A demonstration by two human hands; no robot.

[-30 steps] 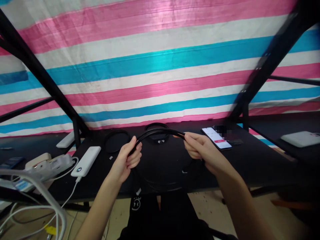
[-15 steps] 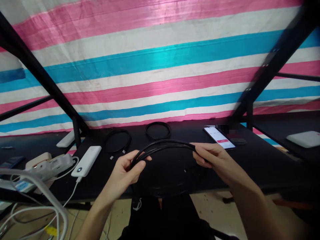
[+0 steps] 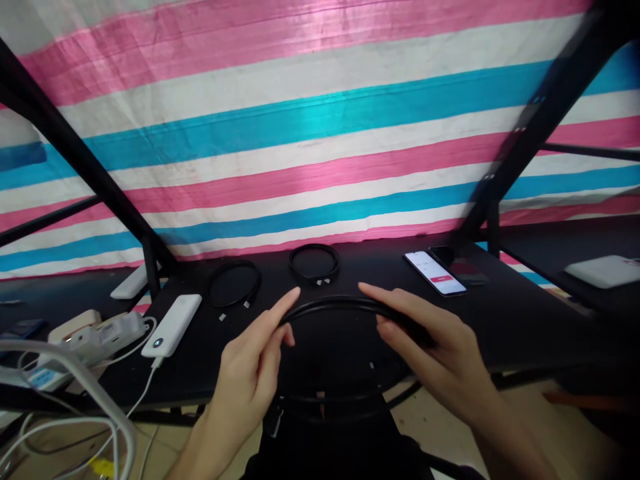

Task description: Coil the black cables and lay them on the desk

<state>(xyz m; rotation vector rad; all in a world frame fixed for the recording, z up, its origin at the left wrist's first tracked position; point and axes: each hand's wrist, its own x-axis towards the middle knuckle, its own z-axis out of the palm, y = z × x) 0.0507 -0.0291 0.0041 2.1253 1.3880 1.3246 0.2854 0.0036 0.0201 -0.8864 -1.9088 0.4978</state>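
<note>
A looped black cable point(image 3: 340, 301) hangs between my hands over the front edge of the table. My left hand point(image 3: 253, 367) is closed on the left side of the loop, thumb and fingers pressing the strands. On the right side, my right hand point(image 3: 440, 347) grips the strands with its index finger stretched along the top. The lower part of the loop hangs in front of my dark trousers and is hard to see. Beyond my hands lie two more coiled black cables, the left coil point(image 3: 209, 287) and the middle coil point(image 3: 291, 267), both with silvery plugs.
A white power bank point(image 3: 175, 320) with a cord plugged in lies to the left, beside a white power strip point(image 3: 113, 337). A lit phone point(image 3: 435, 272) rests on the black table point(image 3: 530, 320) at right. White tubing point(image 3: 123, 420) curves at lower left. Striped sheeting point(image 3: 320, 133) hangs behind.
Both hands have shifted, and the loop's top arc sits lower and flatter. The right hand has wrapped further round the cable with its index finger extended. The lower loop now hangs more visibly below the table edge.
</note>
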